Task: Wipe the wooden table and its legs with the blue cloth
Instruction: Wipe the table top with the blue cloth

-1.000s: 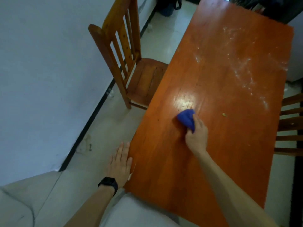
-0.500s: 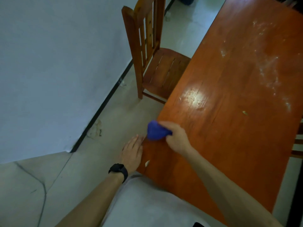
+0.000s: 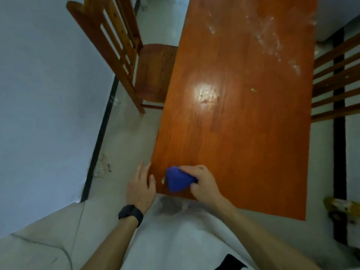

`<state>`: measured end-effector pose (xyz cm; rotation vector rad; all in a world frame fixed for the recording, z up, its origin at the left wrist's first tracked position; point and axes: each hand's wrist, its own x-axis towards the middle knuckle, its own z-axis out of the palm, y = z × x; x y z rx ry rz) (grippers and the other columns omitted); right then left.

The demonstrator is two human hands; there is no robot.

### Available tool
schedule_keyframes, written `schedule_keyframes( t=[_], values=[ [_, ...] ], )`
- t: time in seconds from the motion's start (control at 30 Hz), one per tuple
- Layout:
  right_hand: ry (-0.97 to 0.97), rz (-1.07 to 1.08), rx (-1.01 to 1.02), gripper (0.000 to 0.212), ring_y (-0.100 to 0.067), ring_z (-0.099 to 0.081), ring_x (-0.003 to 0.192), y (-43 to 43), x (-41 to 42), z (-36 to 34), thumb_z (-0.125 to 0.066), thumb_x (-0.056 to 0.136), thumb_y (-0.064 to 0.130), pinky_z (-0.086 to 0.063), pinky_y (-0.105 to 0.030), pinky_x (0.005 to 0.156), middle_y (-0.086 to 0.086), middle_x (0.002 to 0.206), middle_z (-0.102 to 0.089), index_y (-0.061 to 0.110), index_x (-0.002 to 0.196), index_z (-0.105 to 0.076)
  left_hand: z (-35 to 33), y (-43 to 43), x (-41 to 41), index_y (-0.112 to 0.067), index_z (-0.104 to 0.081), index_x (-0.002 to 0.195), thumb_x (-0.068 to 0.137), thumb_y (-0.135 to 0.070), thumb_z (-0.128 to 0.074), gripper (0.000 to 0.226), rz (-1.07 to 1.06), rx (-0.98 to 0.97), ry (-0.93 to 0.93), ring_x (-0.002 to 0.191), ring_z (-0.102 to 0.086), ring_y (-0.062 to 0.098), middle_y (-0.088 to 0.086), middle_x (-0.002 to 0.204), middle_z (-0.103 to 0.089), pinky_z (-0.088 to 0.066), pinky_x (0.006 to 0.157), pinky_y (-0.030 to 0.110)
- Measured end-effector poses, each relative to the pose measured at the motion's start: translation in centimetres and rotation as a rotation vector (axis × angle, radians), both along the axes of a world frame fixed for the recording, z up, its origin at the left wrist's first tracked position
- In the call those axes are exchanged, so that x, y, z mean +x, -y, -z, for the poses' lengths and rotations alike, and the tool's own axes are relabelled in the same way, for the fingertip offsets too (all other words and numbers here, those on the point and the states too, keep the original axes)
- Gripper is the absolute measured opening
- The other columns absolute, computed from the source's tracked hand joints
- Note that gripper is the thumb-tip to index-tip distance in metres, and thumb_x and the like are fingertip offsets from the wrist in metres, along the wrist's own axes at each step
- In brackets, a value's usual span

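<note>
The orange-brown wooden table (image 3: 243, 123) runs away from me, with white dust streaks (image 3: 268, 38) at its far right and a small crumb (image 3: 253, 90) at mid right. My right hand (image 3: 202, 182) presses a bunched blue cloth (image 3: 178, 179) onto the table's near left corner. My left hand (image 3: 141, 186), a black watch on its wrist, rests open against the table's left edge beside that corner, with a pale scrap (image 3: 163, 180) lying between hand and cloth. The table legs are hidden.
A wooden chair (image 3: 124, 49) stands at the table's left side, close to the white wall (image 3: 48, 94). The slatted back of another chair (image 3: 335, 80) shows at the right edge. The floor (image 3: 120, 152) is pale tile. A yellowish object (image 3: 342, 207) lies at lower right.
My right hand has dragged the blue cloth from mid table to the left edge, then down to the near left corner. The view has tilted downward. My left hand stays at the edge.
</note>
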<state>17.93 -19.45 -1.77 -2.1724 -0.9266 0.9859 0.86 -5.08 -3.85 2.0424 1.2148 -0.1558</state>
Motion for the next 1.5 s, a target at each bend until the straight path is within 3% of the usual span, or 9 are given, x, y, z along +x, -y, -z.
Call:
schedule_keyframes(
  t=[0.13,0.3,0.4,0.53,0.7,0.83,0.93,1.17,1.5],
  values=[
    [0.350,0.357,-0.111,0.075,-0.025,-0.050,0.110,4.4,7.3,0.3,-0.044,0.058,0.008,-0.042,-0.034,0.100,0.005,0.129,-0.064,0.022,0.129,-0.064,0.7,1.8,3.5,-0.025,-0.019,0.155,0.097,-0.047,-0.035,0.064,0.494,0.214,-0.017,0.149,-0.014,0.025,0.005,0.164,-0.011,-0.018,0.118,0.052],
    [0.060,0.046,-0.220,0.058,-0.012,-0.049,0.097,12.4,1.9,0.0,-0.050,0.062,0.004,-0.045,-0.032,0.092,0.012,0.111,-0.071,0.029,0.109,-0.075,1.2,5.4,7.6,-0.037,0.000,0.155,0.097,-0.054,-0.017,0.063,0.826,0.250,-0.092,0.150,0.005,0.018,-0.005,0.163,0.011,-0.003,0.120,0.051],
    [-0.013,0.121,-0.216,0.059,-0.011,-0.048,0.098,16.1,1.7,-0.5,-0.047,0.065,0.007,-0.046,-0.038,0.093,0.017,0.112,-0.070,0.032,0.111,-0.073,1.2,8.2,9.5,-0.037,0.001,0.155,0.096,-0.054,-0.011,0.063,0.864,0.250,-0.119,0.150,0.006,0.018,-0.005,0.162,0.014,0.001,0.119,0.048],
    [0.370,0.211,-0.154,0.064,-0.027,-0.048,0.104,17.4,5.5,0.2,-0.056,0.078,0.015,-0.048,-0.040,0.088,-0.002,0.140,-0.053,0.039,0.138,-0.051,1.0,13.0,12.6,-0.034,-0.011,0.156,0.096,-0.052,-0.012,0.063,0.841,0.248,-0.131,0.152,0.000,0.023,-0.005,0.164,0.003,-0.006,0.119,0.050],
    [0.613,0.116,-0.195,0.072,-0.034,-0.053,0.089,21.9,4.8,3.3,-0.068,0.071,0.014,-0.053,-0.039,0.064,-0.010,0.141,-0.048,0.035,0.138,-0.051,0.4,18.8,14.9,-0.023,-0.014,0.157,0.102,-0.046,-0.029,0.062,0.630,0.271,-0.280,0.151,-0.004,0.032,0.007,0.165,-0.004,-0.013,0.121,0.050],
    [0.434,0.780,-0.441,0.068,-0.043,-0.047,0.117,33.1,9.6,3.0,-0.050,0.086,0.006,-0.044,-0.047,0.098,-0.020,0.152,-0.031,0.026,0.149,-0.037,-0.8,22.5,16.3,-0.024,-0.005,0.157,0.102,-0.049,-0.023,0.063,0.659,0.270,-0.330,0.151,-0.004,0.030,0.009,0.165,0.002,-0.011,0.122,0.046],
    [0.231,0.972,-0.420,0.055,-0.041,-0.044,0.128,41.5,11.1,1.8,-0.052,0.094,0.009,-0.039,-0.046,0.107,-0.021,0.151,-0.032,0.015,0.148,-0.041,-1.8,25.8,17.3,-0.029,-0.004,0.157,0.102,-0.048,-0.025,0.061,0.808,0.270,-0.312,0.151,0.000,0.026,0.001,0.165,0.006,-0.009,0.122,0.048],
    [0.191,0.971,-0.138,0.045,-0.031,-0.050,0.126,48.5,10.4,-1.1,-0.055,0.094,0.003,-0.035,-0.031,0.107,-0.015,0.140,-0.051,0.012,0.138,-0.055,-3.3,34.7,23.1,-0.026,-0.004,0.157,0.102,-0.047,-0.030,0.064,1.064,0.235,-0.338,0.151,-0.001,0.025,-0.004,0.165,0.005,-0.008,0.122,0.047],
    [0.138,0.918,0.030,0.043,-0.024,-0.051,0.126,51.0,13.1,-4.0,-0.058,0.091,-0.003,-0.031,-0.022,0.102,-0.009,0.139,-0.053,0.012,0.131,-0.060,-4.9,40.4,29.6,-0.022,-0.011,0.157,0.100,-0.044,-0.036,0.066,1.020,0.208,-0.344,0.146,-0.013,0.034,-0.001,0.165,-0.002,-0.019,0.120,0.045]
  ],
)
